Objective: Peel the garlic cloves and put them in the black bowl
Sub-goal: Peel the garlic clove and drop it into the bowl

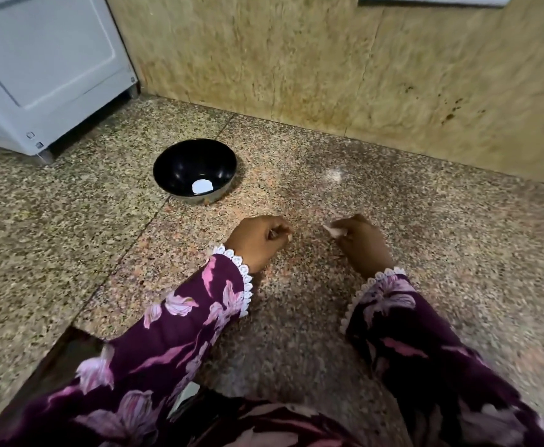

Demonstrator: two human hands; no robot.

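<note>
Writing or labels: none legible. Right hand (362,245) pinching a pale garlic clove (334,231), blurred; left hand (257,241) curled on something small, too dark to make out. Beyond the left grip on the speckled counter (457,240), black bowl (194,171) holding one white piece (202,186).

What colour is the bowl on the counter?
Black inside, shiny; the bowl shows best in the head view, with a white patch at its bottom.
</note>
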